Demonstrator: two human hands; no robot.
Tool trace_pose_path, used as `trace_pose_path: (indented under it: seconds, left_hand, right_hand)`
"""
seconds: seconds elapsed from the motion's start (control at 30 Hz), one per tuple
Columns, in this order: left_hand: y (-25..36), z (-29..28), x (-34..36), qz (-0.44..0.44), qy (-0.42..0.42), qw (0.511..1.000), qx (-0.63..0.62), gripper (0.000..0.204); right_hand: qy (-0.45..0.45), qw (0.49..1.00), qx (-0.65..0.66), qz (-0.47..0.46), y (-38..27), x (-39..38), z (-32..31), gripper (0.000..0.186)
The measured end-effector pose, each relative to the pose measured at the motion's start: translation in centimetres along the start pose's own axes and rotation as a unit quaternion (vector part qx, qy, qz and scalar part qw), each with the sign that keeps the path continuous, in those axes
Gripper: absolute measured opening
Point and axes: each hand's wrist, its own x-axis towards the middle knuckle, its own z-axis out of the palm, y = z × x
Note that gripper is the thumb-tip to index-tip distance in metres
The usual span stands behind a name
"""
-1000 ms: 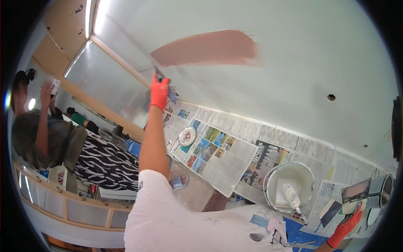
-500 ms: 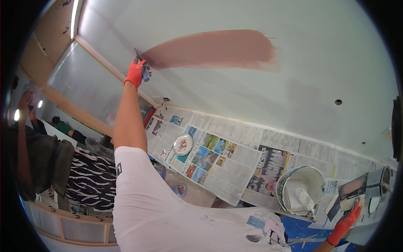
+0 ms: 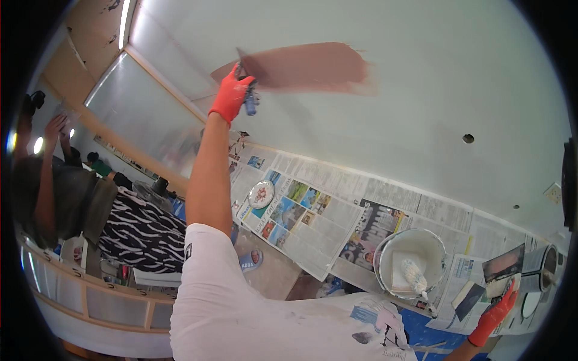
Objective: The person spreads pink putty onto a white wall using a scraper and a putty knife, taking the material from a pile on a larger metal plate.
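My left hand, in a red glove, is closed round the blue-grey handle of a trowel. The thin blade stands nearly edge-on at the wall, over the left part of a reddish-brown smeared patch. Low at the right, my right hand, also red-gloved, is at the lower edge of a dark flat plate with a pinkish-brown smear. It seems to grip this plate; its fingers are partly hidden. Beside it lies a grey-blue rectangular piece with a pale edge.
Newspaper sheets cover the surface along the wall. On them stand a white bucket with a paint-smeared roller inside, a metal can and a small round dish. Another person stands at the left.
My left hand has brought the trowel rightward from the patch's left end, so that end now shows left of the blade. The view has shifted slightly. My right hand stays by the plate.
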Motion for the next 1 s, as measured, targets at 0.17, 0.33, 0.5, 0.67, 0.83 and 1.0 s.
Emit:
trace_pose_path:
  seconds: [0.17,0.33,0.5,0.67,0.83,1.0]
  left_hand:
    - [2.9,8.3,-3.3,0.006,-0.02,0.999,0.037,0.067]
    - [3.6,14.9,-5.3,0.094,-0.02,0.988,0.119,0.074]
    - [7.9,22.2,-10.3,0.074,-0.024,0.98,0.185,0.079]
    - [8.9,22.5,-15.3,0.082,-0.104,0.988,0.083,0.08]
    - [9.2,25.5,-25.9,0.157,-0.183,0.957,-0.159,0.08]
    - [7.7,26.1,-33.8,0.081,-0.181,0.942,-0.27,0.078]
  right_hand:
    - [-0.003,0.999,0.019,-0.026,1.5,1.6,-0.6,0.061]
    - [0.001,0.998,0.054,-0.021,4.2,2.6,-0.6,0.06]
    - [0.007,0.996,0.093,0.003,5.9,2.0,-1.1,0.054]
    - [0.026,0.812,0.558,0.167,2.8,3.0,-1.1,0.048]
    - [-0.102,0.442,0.883,0.117,-1.5,4.1,-0.6,0.047]
    - [-0.005,0.778,0.627,-0.042,-16.9,4.7,-5.9,0.045]
